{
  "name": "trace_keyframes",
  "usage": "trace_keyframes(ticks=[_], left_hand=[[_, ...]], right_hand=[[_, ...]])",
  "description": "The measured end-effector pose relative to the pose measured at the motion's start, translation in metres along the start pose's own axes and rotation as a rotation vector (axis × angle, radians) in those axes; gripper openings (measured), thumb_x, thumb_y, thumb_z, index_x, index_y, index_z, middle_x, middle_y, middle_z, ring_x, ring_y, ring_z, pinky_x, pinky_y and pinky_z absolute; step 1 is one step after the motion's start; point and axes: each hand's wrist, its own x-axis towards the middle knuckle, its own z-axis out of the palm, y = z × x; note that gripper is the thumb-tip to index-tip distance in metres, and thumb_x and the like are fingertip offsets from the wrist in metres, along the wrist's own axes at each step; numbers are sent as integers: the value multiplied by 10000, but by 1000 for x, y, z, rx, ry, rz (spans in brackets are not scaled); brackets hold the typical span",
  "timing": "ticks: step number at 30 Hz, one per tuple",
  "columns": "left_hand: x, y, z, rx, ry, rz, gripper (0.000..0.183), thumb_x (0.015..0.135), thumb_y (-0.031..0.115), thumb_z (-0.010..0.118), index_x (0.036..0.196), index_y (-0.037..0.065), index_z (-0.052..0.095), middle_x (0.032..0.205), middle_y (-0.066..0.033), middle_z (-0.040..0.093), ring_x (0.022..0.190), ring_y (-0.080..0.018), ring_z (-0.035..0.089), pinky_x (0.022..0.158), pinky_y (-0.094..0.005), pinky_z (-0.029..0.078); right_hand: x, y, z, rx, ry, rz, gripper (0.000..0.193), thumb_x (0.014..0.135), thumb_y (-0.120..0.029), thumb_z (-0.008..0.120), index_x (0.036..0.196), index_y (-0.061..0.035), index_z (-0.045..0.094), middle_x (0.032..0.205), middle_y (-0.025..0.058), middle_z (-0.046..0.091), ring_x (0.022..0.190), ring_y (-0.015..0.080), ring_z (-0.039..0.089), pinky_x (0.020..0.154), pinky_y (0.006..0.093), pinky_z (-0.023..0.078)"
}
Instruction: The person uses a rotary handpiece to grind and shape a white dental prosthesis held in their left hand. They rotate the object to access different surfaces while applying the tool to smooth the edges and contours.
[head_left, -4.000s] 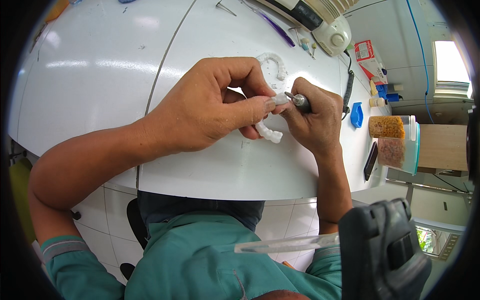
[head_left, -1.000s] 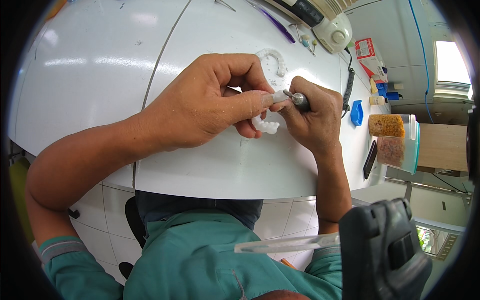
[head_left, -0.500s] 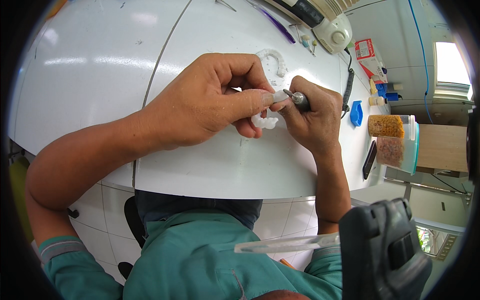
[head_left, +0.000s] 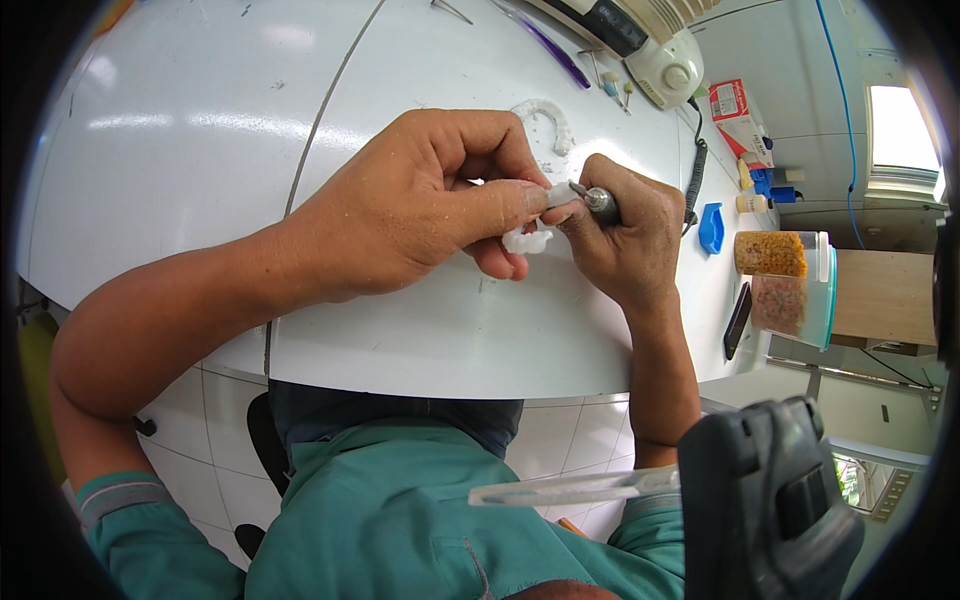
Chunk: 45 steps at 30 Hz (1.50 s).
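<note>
My left hand is closed around a white dental arch model. Its scalloped, tooth-like end shows below my thumb, and my fingers hide much of the rest. A metal rotary handpiece is gripped in my right hand, its thin bur pointing left at the white piece. Whether the bur touches the model I cannot tell. The two hands meet above the white table, thumbs close together. Just beyond them a second white arch lies on the table with pale dust about it.
A purple pen, several small burs and a cream-coloured machine are at the back. To the right are a coiled black cord, a blue tray-like piece, a tub of yellow granules and a dark phone-like slab.
The dental model has turned slightly in my left hand, so less of its toothed end shows below the thumb. Both hands stay in nearly the same place.
</note>
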Motion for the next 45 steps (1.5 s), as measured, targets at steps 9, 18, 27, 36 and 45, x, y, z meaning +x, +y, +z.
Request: trace_keyframes(ticks=[9,18,27,36,45], left_hand=[[1,3,0,-25,1,-17,173,1053,203,602,1038,32,624,886,-73,701,733,-100,724,610,-184,572],[2,9,0,-59,1,-58,181,1057,201,601,1055,21,608,902,-98,704,747,-118,735,611,-185,576],[1,16,0,-118,8,-87,189,1059,194,597,1092,8,606,940,-112,718,780,-130,736,643,-204,581],[0,15,-2,-15,38,-87,275,1056,150,597,1286,1,621,996,-100,732,827,-122,723,738,-229,594],[5,16,-8,-123,-19,-39,335,1067,129,575,1368,-18,593,1162,-126,699,998,-175,731,879,-270,617]], right_hand=[[0,1,0,22,10,4,494,757,-503,880,708,-90,612,533,30,549,470,163,526,455,302,396],[2,-2,-1,16,19,19,506,760,-499,880,696,-80,603,531,38,537,472,173,525,459,302,400],[6,-4,-3,63,78,65,602,732,-583,881,672,-80,555,503,23,485,449,141,457,442,281,359],[6,-3,-2,137,51,97,618,741,-587,884,677,-82,534,486,10,467,440,126,440,440,259,333],[12,1,-5,113,116,107,598,769,-551,881,666,-78,530,482,24,478,432,121,435,439,261,340]])
